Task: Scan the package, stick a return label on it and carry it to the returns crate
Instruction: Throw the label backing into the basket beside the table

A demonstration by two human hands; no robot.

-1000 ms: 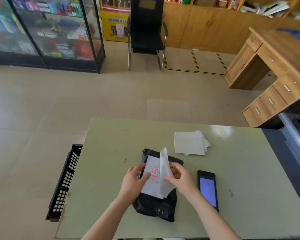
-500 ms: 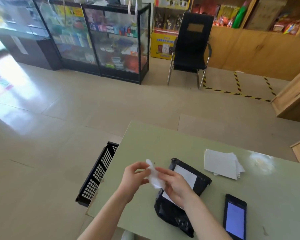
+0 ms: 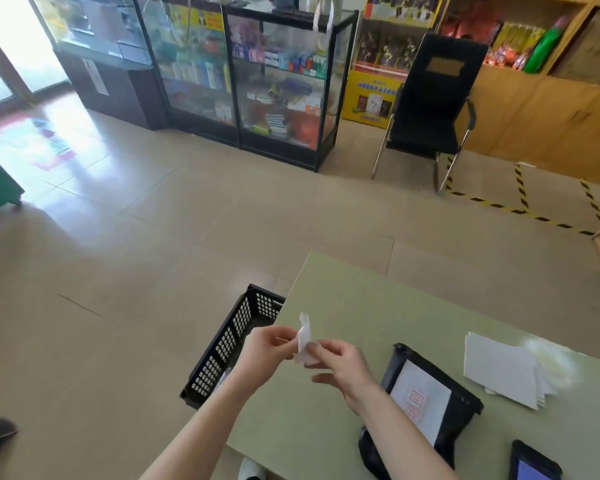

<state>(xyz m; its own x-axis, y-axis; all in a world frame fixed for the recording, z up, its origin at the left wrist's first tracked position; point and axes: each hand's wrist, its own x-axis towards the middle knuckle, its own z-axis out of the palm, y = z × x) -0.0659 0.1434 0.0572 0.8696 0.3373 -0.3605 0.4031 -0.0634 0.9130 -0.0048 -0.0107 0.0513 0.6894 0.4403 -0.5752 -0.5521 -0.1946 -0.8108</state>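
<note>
A black plastic package (image 3: 461, 407) lies on the green table (image 3: 378, 306) with a white return label (image 3: 420, 398), stamped in red, stuck on its top. My left hand (image 3: 264, 355) and my right hand (image 3: 340, 367) are together over the table's left edge, both pinching a crumpled white backing paper (image 3: 303, 344). The black returns crate (image 3: 229, 344) stands on the floor just left of the table, below my left hand. A handheld scanner (image 3: 534, 467) with a lit screen lies at the lower right.
A stack of white label sheets (image 3: 503, 372) lies on the table to the right of the package. Across the tiled floor stand glass display cabinets (image 3: 274, 81), a black chair (image 3: 433, 102) and wooden shelving (image 3: 541, 98). Yellow-black tape marks the floor.
The backing paper came off the label, which now lies flat on the package. Both hands moved left with the paper and crumpled it. My view swung left toward the crate.
</note>
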